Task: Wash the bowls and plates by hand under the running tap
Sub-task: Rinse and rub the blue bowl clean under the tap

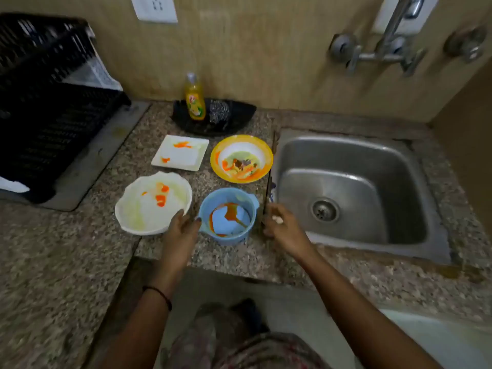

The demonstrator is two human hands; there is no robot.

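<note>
Head view, white bowl (pixel 153 203): on counter, orange-smeared.
Left hand (pixel 182 230): fingers spread, touching the blue bowl (pixel 229 215) rim.
Right hand (pixel 279 227): curled by sink (pixel 346 187) edge; grip unclear.
Yellow bowl (pixel 241 158), square plate (pixel 180 152): behind, dirty.

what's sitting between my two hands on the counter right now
In the head view, the blue bowl, smeared with orange sauce, sits between the left hand and the right hand.

Four dishes (pixel 228 215) on counter (pixel 66 262) left of sink (pixel 346 187); rack (pixel 40 102) far left.
</note>
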